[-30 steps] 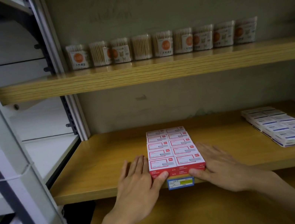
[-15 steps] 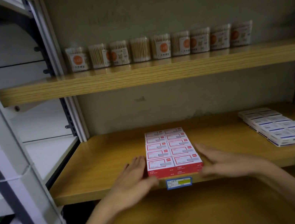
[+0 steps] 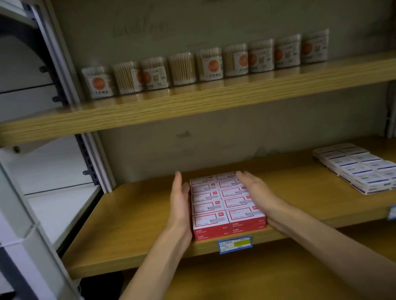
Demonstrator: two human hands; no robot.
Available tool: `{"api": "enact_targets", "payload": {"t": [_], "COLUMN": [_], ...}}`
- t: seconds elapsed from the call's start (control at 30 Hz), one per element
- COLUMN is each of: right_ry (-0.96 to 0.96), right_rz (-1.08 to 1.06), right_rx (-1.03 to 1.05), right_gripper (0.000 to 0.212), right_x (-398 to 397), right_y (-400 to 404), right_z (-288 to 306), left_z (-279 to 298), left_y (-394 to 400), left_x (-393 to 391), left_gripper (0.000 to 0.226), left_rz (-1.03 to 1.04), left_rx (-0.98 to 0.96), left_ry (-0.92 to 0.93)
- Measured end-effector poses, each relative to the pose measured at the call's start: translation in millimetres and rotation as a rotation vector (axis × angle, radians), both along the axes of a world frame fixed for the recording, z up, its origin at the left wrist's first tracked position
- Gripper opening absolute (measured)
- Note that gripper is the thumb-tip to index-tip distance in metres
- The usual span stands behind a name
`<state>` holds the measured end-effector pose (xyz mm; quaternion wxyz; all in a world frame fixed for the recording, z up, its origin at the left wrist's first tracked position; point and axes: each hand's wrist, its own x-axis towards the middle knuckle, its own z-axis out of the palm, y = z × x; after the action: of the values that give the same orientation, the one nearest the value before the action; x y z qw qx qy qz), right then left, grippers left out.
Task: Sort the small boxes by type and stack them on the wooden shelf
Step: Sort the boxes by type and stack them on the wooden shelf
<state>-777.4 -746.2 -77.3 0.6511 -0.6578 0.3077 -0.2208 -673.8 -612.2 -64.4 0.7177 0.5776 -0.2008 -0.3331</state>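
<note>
A block of small red-and-white boxes, two columns wide and two layers high, lies on the middle wooden shelf near its front edge. My left hand presses flat against the block's left side, fingers straight and pointing to the back. My right hand lies with straight fingers along the block's right side and top edge. A second group of blue-and-white boxes sits in two columns at the right of the same shelf.
The upper wooden shelf carries a row of clear cotton-swab jars. A grey metal rack stands at the left. Blue price tags hang on the shelf's front edge. A lower wooden shelf lies below my arms.
Both hands have moved from the block's front corners deeper onto the shelf and now lie along its left and right sides.
</note>
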Motion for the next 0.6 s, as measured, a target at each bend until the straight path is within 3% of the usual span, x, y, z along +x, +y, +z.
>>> {"api": "enact_targets", "payload": {"t": [0.13, 0.43, 0.5, 0.6], "right_ry": [0.015, 0.007, 0.054, 0.154], "right_rz": [0.011, -0.004, 0.000, 0.043], "right_rx": [-0.039, -0.041, -0.126, -0.457], "right_gripper": [0.064, 0.065, 0.063, 0.051], "right_x": [1.7, 0.6, -4.0, -23.4], "right_y": [-1.9, -2.2, -3.1, -7.6], "right_z": [-4.3, -5.0, -2.2, 7.9], "left_z": [-1.4, -4.8, -5.2, -5.0], "left_y": [-2.6, -3.2, -1.0, 5.6], "left_x": [-2.9, 2.4, 7.1, 21.4], "left_gripper": [0.037, 0.038, 0.042, 0.041], "left_rz": [-0.023, -0.072, -0.079, -0.096], "left_rx": [0.039, 0.069, 0.135, 0.234], "left_ry": [-0.070, -0.147, -0.228, -0.530]}}
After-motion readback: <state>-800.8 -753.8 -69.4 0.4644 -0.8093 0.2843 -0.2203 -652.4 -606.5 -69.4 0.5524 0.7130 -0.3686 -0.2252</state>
